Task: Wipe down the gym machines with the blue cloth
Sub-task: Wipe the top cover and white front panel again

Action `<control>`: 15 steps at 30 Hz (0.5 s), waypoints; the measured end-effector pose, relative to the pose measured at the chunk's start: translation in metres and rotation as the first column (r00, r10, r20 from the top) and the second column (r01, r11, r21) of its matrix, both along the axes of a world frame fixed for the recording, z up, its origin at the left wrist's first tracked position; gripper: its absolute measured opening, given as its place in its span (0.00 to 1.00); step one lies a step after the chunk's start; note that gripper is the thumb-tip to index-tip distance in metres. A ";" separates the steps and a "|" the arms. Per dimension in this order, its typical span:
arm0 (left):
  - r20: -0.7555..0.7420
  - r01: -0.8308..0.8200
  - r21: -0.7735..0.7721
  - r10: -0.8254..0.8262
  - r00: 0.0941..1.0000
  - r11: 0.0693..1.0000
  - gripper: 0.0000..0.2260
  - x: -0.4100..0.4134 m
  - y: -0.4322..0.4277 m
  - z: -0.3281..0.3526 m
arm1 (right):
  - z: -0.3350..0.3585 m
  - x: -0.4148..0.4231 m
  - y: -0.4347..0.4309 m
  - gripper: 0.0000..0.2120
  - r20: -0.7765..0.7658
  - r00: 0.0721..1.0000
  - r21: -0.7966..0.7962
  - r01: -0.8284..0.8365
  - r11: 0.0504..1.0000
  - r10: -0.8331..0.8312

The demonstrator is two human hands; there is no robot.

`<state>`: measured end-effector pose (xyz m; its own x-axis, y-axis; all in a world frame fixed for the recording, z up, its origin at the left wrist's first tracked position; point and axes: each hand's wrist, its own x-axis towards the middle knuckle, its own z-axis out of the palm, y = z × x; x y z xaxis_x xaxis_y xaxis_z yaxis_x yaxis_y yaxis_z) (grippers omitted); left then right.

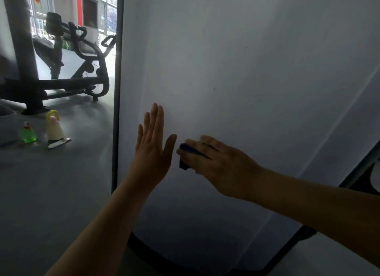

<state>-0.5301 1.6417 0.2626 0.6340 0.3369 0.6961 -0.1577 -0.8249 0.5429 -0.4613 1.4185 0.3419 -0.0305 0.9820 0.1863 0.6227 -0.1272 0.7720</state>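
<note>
- Curling round the blue cloth (185, 156), the fingers (204, 141) of the right hand (218, 164) are seen gripping it against the white panel (246, 70).
- The bunched cloth sticks out to the left of those fingers, toward the left hand (153, 150).
- The left hand is held flat with straight fingers, and its thumb is just beside the cloth.
- The panel's left edge (118, 90) is near, so the next wipe is likely better swept to the right or up.

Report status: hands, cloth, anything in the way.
Left hand open, upright by white panel. Right hand grips blue cloth on panel. In the way: left hand, just beside cloth.
</note>
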 end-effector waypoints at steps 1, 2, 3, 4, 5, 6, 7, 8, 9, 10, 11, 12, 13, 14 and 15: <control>0.003 0.001 0.028 -0.001 1.000 1.000 0.34 0.000 -0.001 0.000 | 0.004 0.003 -0.003 0.25 0.003 1.000 -0.007 -0.006 1.000 0.006; 0.002 -0.004 0.070 0.004 1.000 0.998 0.34 -0.001 -0.002 0.001 | 0.013 0.004 -0.004 0.26 0.016 1.000 0.023 0.005 1.000 -0.006; -0.003 -0.009 0.113 0.009 1.000 0.994 0.33 -0.001 -0.005 0.002 | 0.022 0.005 -0.006 0.26 0.029 0.999 0.069 0.031 0.997 -0.033; -0.007 -0.009 0.149 0.010 1.000 0.989 0.33 -0.002 -0.008 0.004 | 0.029 0.004 -0.009 0.28 0.038 0.998 0.121 0.054 0.991 -0.059; -0.006 -0.004 0.175 0.005 1.000 0.984 0.33 -0.003 -0.013 0.005 | 0.030 0.004 -0.013 0.29 0.039 0.997 0.168 0.059 0.984 -0.067; 0.001 0.007 0.204 -0.007 1.000 0.979 0.33 -0.003 -0.019 0.007 | 0.026 0.002 -0.018 0.29 0.040 0.997 0.191 0.050 0.980 -0.059; 0.006 0.021 0.248 -0.024 1.000 0.968 0.33 -0.004 -0.025 0.008 | 0.018 0.002 -0.026 0.28 0.044 0.998 0.170 0.039 0.985 -0.047; 0.014 0.031 0.308 -0.037 0.999 0.951 0.33 -0.003 -0.032 0.008 | 0.012 0.003 -0.035 0.28 0.047 0.998 0.123 0.034 0.992 -0.040; 0.023 0.032 0.368 -0.043 0.999 0.929 0.32 -0.003 -0.038 0.006 | 0.010 0.004 -0.045 0.27 0.053 0.998 0.075 0.037 0.996 -0.041; 0.037 0.027 0.407 -0.046 0.998 0.913 0.32 -0.002 -0.044 0.005 | 0.014 0.007 -0.055 0.27 0.072 0.996 0.052 0.041 0.998 -0.044; 0.055 0.021 0.420 -0.048 0.997 0.907 0.32 0.000 -0.049 0.005 | 0.023 0.009 -0.064 0.27 0.095 0.994 0.070 0.042 0.997 -0.048; 0.073 0.013 0.426 -0.049 0.996 0.905 0.33 0.001 -0.054 0.004 | 0.034 0.012 -0.072 0.27 0.114 0.991 0.129 0.048 0.990 -0.063; 0.087 0.005 0.445 -0.049 0.995 0.895 0.32 0.003 -0.060 0.004 | 0.045 0.013 -0.078 0.27 0.122 0.989 0.223 0.050 0.974 -0.079; 0.098 -0.002 0.480 -0.051 0.994 0.877 0.32 0.006 -0.067 0.002 | 0.052 0.014 -0.085 0.27 0.111 0.990 0.331 0.048 0.943 -0.089; 0.109 -0.011 0.520 -0.054 0.993 0.854 0.32 0.008 -0.074 0.000 | 0.054 0.014 -0.089 0.26 0.099 0.991 0.415 0.040 0.909 -0.089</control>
